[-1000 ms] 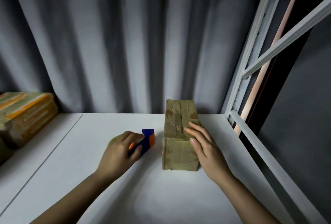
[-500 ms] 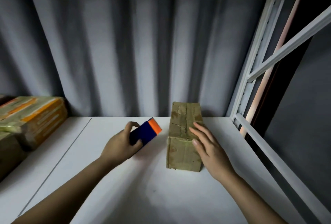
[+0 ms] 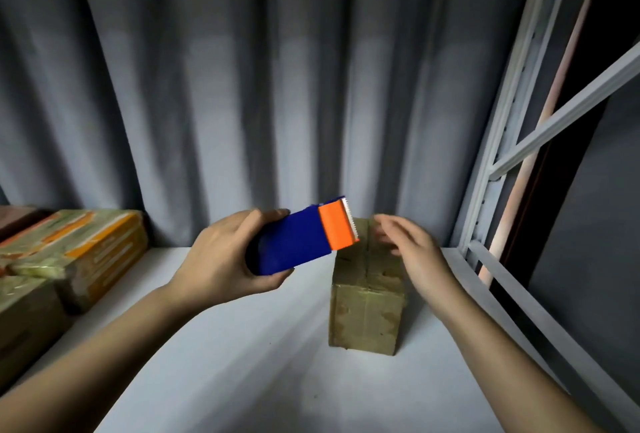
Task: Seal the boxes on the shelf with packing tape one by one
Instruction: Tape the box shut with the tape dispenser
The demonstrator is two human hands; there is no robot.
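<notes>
A: Above the white shelf (image 3: 214, 380), mid-frame: left hand (image 3: 221, 259) wrapped round a tape dispenser (image 3: 301, 242), thumb on top, fingers curled beneath. Blue body, orange head, toothed cutter at the tip. Tip tilted up and to the right.

B: Contact with the box?

A: Cannot tell. The orange head overlaps the far top edge of the small cardboard box (image 3: 367, 308) in this view, but it looks raised above it.

B: Right hand?

A: Right hand (image 3: 412, 249) holds nothing. Fingers loosely spread and blurred, hovering over the box's right top edge, fingertips pointing toward the cutter. Touching or just clear of the cardboard: not resolvable.

B: Box position?

A: Standing on the shelf right of centre, narrow end toward the camera, seam running down the middle of its top. Surface worn, glossy in patches.

B: Further out?

A: Left edge: stacked boxes (image 3: 79, 252), greenish wrap with orange bands, well apart from the small one. Behind everything, a grey pleated curtain (image 3: 242, 86). Right side, a white metal shelf frame (image 3: 502, 142) with a diagonal brace.
</notes>
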